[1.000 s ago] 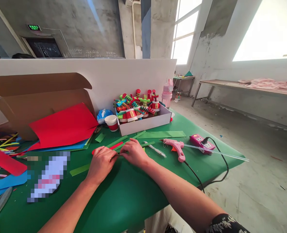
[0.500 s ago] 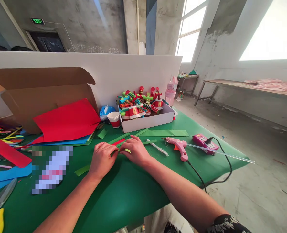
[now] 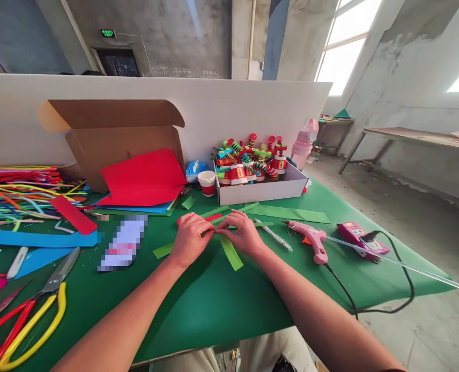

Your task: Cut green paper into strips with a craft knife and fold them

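Fingers (image 3: 205, 228) pinch a flat, narrow green paper strip (image 3: 231, 254)

A light green paper strip (image 3: 231, 253), narrow with a straight-cut free end, is held at its partly hidden far end and slants toward the near edge of the tabletop (image 3: 198, 305), well in from that edge and the right corner, contact with the surface unclear.

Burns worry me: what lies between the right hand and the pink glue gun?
A white pen and part of a green strip, in the head view.
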`<action>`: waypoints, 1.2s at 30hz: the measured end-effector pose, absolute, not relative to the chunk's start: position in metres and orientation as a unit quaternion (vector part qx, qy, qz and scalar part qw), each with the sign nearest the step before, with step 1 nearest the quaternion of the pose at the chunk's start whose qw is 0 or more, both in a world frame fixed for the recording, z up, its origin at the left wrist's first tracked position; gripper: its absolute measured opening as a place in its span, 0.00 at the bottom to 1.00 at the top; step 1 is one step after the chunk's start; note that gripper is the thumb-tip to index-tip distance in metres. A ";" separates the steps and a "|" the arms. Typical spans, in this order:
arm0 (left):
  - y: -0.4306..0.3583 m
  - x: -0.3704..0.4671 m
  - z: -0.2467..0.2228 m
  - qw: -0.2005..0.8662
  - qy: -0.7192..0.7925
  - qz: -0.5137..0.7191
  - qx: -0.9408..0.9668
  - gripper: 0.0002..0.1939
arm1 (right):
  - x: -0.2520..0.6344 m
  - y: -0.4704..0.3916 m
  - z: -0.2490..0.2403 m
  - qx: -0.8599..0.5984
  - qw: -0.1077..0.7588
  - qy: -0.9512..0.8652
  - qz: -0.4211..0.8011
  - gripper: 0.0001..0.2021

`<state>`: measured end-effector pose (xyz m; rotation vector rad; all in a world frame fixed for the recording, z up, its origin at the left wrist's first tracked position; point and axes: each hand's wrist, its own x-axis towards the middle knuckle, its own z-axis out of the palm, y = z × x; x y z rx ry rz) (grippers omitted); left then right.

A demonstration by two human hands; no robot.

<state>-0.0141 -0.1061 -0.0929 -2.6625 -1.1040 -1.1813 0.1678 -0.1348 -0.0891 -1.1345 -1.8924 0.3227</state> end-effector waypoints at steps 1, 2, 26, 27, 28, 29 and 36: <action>-0.106 -0.015 -0.093 0.017 -0.356 -0.380 -0.853 0.10 | 0.169 -0.135 -0.088 -0.454 0.444 -0.761 0.133 0.06; -0.105 -0.015 -0.093 0.021 -0.357 -0.382 -0.852 0.10 | 0.170 -0.135 -0.087 -0.453 0.447 -0.759 0.134 0.06; -0.107 -0.017 -0.087 0.107 -0.335 -0.360 -0.864 0.13 | 0.179 -0.139 -0.079 -0.487 0.367 -0.792 0.005 0.08; -0.107 -0.017 -0.087 0.110 -0.333 -0.358 -0.865 0.13 | 0.178 -0.139 -0.079 -0.480 0.362 -0.799 -0.002 0.09; -0.107 -0.016 -0.087 0.111 -0.332 -0.356 -0.866 0.14 | 0.175 -0.140 -0.079 -0.475 0.358 -0.804 -0.008 0.08; -0.108 -0.016 -0.087 0.111 -0.330 -0.355 -0.868 0.14 | 0.173 -0.140 -0.079 -0.473 0.353 -0.807 -0.011 0.06; -0.108 -0.016 -0.088 0.105 -0.323 -0.348 -0.874 0.14 | 0.171 -0.141 -0.080 -0.491 0.337 -0.803 -0.022 0.06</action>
